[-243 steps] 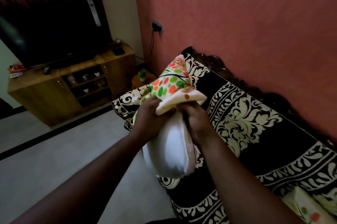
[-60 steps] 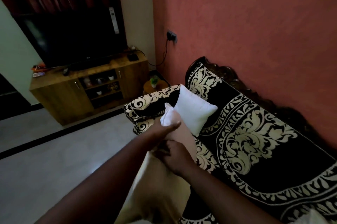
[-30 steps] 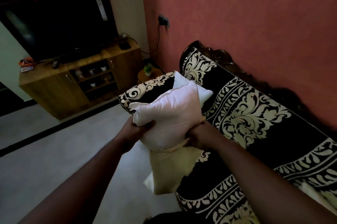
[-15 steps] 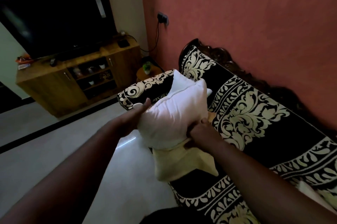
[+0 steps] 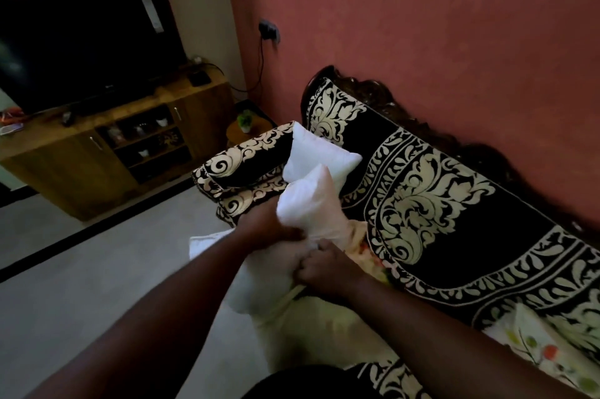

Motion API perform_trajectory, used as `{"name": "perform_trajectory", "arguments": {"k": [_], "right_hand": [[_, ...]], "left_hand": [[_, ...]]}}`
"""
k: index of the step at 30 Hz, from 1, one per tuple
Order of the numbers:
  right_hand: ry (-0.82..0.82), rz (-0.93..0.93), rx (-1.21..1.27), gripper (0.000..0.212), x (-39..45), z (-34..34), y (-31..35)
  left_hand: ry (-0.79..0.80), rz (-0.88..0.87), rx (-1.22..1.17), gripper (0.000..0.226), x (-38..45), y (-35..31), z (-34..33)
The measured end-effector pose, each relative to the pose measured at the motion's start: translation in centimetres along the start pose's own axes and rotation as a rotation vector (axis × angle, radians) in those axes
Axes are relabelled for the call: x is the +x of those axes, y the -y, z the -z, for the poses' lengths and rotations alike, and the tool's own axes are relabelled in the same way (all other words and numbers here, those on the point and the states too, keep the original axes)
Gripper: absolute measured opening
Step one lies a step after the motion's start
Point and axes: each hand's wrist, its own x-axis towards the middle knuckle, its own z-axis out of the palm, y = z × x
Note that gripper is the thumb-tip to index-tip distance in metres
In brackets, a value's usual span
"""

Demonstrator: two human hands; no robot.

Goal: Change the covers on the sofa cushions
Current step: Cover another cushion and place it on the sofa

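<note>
I hold a white cushion insert point(image 5: 308, 200) in front of me over the sofa's front edge. My left hand point(image 5: 266, 223) grips its middle and squeezes it. My right hand point(image 5: 324, 268) pinches the edge of a cream cover point(image 5: 311, 327) that hangs below the insert, its lower part blurred. A second bare white insert point(image 5: 316, 155) leans against the sofa's armrest point(image 5: 246, 158). A dotted floral cover point(image 5: 545, 350) lies on the seat at the lower right. Another bit of floral cloth point(image 5: 367, 246) shows behind my right hand.
The black sofa point(image 5: 454, 229) with a cream pattern stands along the red wall. A wooden TV cabinet point(image 5: 107, 145) with a dark screen is at the left. A small round table with a plant point(image 5: 245, 125) sits past the armrest. Pale floor point(image 5: 97, 268) lies at the left.
My left hand has closed round the insert's middle and squeezed it narrower. The insert has come lower and nearer to me, and my right hand now pinches the cover's edge beside it.
</note>
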Motion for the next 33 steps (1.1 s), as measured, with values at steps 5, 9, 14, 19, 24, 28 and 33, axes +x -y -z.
{"name": "perform_trajectory", "arguments": {"k": [5,9,14,19,24,28,33], "right_hand": [[0.257,-0.190,0.000,0.068,-3.5,0.0,-4.2],[0.299,-0.217,-0.212,0.079,-3.1,2.3,-7.1],[0.229,-0.219,-0.311,0.051,-2.2,4.1,-8.8],[0.089,0.031,-0.503,0.015,-1.8,3.9,-8.7],[-0.132,0.151,-0.566,0.030,-1.0,3.6,-6.6],[0.034,-0.069,-0.424,0.008,-2.0,3.3,-7.0],[0.121,-0.161,-0.303,0.029,-2.4,4.1,-8.5]], "left_hand": [[-0.044,-0.077,-0.106,0.041,-1.3,2.0,0.4],[0.021,-0.167,-0.040,0.029,-1.9,1.6,0.8],[0.134,-0.237,0.153,0.041,-2.5,1.2,-0.2],[0.236,-0.251,0.620,0.043,-3.4,0.9,-2.2],[0.224,-0.026,0.622,0.034,-3.4,2.6,-3.7],[0.011,-0.190,0.551,0.060,-3.3,2.8,-4.0],[-0.157,-0.392,0.561,0.100,-2.8,2.7,-3.5]]}}
